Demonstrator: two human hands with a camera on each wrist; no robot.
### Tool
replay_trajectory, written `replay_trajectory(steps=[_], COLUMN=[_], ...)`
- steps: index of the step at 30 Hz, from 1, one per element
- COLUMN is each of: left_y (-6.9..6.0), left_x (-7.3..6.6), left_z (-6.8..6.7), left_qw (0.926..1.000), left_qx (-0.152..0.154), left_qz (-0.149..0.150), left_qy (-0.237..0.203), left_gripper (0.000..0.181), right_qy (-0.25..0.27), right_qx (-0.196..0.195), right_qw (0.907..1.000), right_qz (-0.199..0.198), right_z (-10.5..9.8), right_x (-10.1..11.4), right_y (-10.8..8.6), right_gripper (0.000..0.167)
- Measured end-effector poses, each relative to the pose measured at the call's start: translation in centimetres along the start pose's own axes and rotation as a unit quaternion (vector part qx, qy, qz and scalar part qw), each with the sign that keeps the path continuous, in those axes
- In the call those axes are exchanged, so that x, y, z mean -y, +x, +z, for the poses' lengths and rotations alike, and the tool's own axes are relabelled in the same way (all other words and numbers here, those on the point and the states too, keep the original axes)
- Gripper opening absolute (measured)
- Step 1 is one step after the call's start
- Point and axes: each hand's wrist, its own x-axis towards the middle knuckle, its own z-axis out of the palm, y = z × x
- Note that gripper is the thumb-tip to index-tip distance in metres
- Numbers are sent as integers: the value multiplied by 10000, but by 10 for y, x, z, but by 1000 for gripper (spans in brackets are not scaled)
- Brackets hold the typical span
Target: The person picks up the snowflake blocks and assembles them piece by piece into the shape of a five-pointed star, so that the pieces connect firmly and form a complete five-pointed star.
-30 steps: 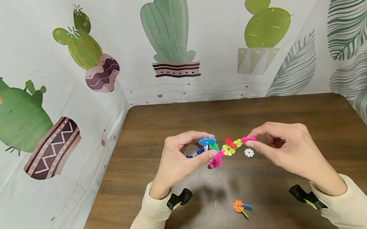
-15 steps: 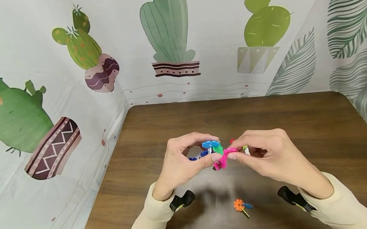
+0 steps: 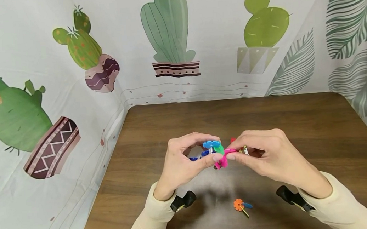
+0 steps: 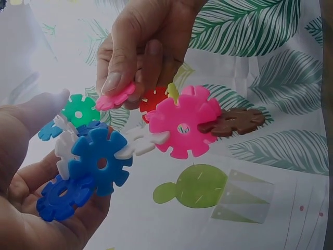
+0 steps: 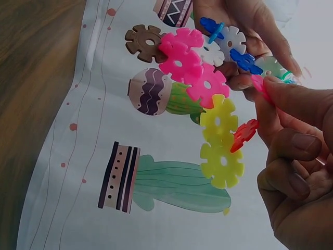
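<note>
Over the table, my left hand (image 3: 185, 160) holds a cluster of linked notched plastic discs, with a light blue disc (image 3: 211, 144) on top and a green disc (image 3: 219, 149) below it. My right hand (image 3: 266, 153) pinches a pink disc (image 5: 259, 86) between thumb and index finger, close beside the green disc (image 4: 80, 110). In the right wrist view, linked pink discs (image 5: 179, 67), a brown disc (image 5: 139, 44), two yellow discs (image 5: 218, 122) and a red disc (image 5: 244, 135) hang below the hands. Fingers hide part of the joint between the pink and green discs.
A small orange disc (image 3: 238, 205) joined to a blue disc (image 3: 248, 205) and a thin yellow-green one lies on the brown wooden table (image 3: 171, 119), near its front. A patterned cloth (image 3: 216, 37) rises behind the table. A black wrist camera (image 3: 183, 201) sits on the left sleeve.
My right hand has moved left with the pink disc, up to the cluster in my left hand. The left hand has shifted slightly right. Over the last half second both hands stay nearly still.
</note>
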Motion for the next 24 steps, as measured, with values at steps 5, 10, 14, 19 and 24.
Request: replay_trajectory(steps=[5, 10, 14, 19, 24], left_y=[0, 1, 1, 2, 3], left_x=[1, 3, 4, 6, 9], left_z=[2, 2, 3, 4, 7], left_qw=[10000, 9999, 9994, 9982, 9979], left_qx=[50, 114, 201, 301, 270], left_qz=[25, 76, 88, 40, 59], left_qy=[-32, -103, -277, -508, -585], left_gripper=[29, 30, 31, 33, 31], right_qy=[75, 21, -68, -158, -129], right_qx=[1, 20, -1, -195, -376], right_qw=[10000, 9999, 9998, 9997, 9992], right_qz=[-34, 106, 192, 15, 27], right_z=[1, 0, 0, 2, 4], right_x=[0, 1, 2, 0, -2], right_y=[1, 0, -2, -4, -7], right_gripper=[20, 8, 12, 8, 18])
